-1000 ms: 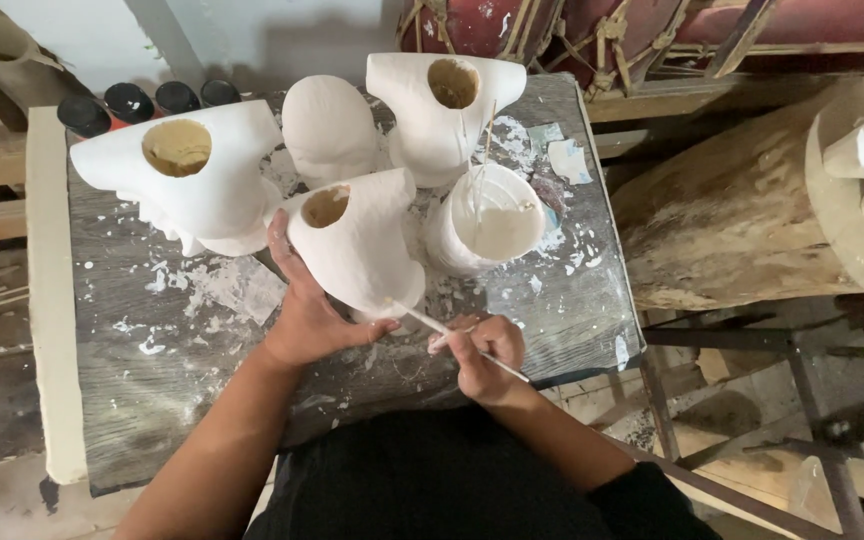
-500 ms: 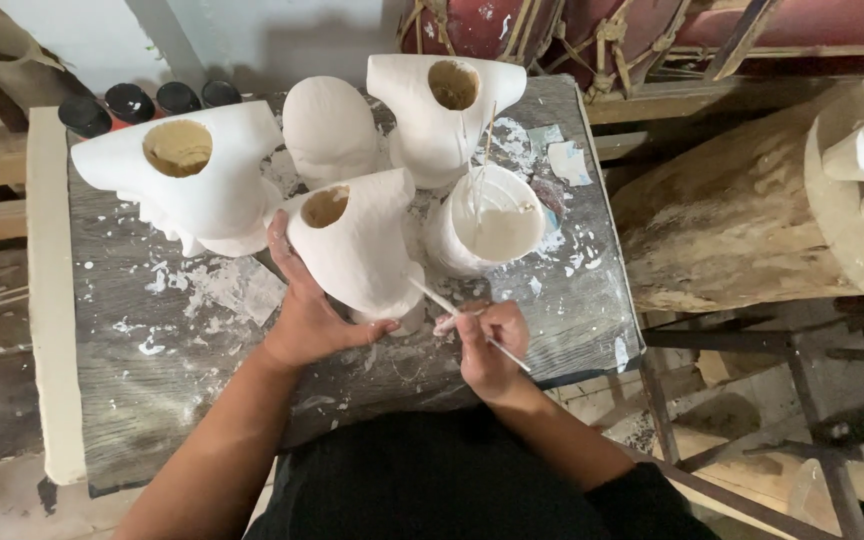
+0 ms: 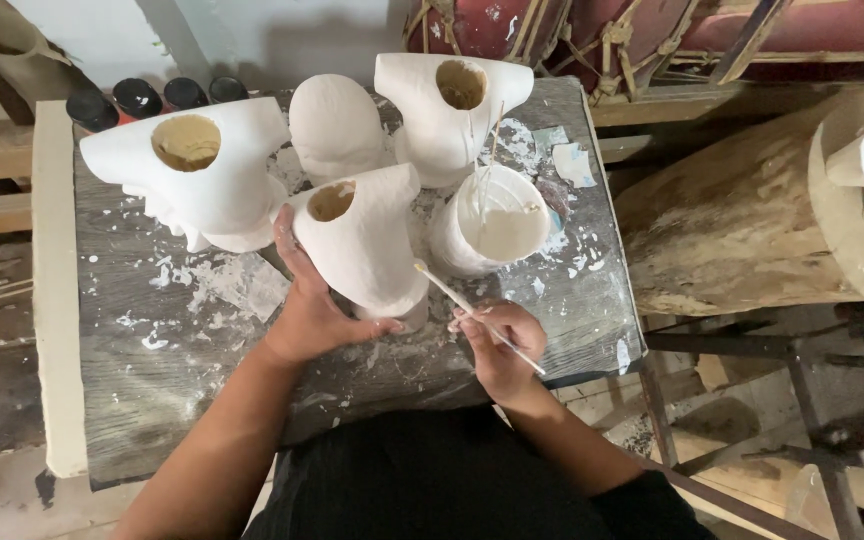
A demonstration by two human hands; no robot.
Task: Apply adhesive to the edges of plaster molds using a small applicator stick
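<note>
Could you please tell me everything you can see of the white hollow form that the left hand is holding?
The white hollow form looks like matte plaster, a rounded shell flaring wide at its top, where a round opening shows a tan inside. It stands tilted on the splattered grey table, beside the white bucket. The left hand cups its near side. The brush in the right hand has its tip at its lower right edge.

Plaster-cast workshop: splattered workbench [image 3: 152,400]

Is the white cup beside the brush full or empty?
Not full: the white cup shows bare inner wall above white liquid low inside. The right hand holds the brush outside it.
</note>
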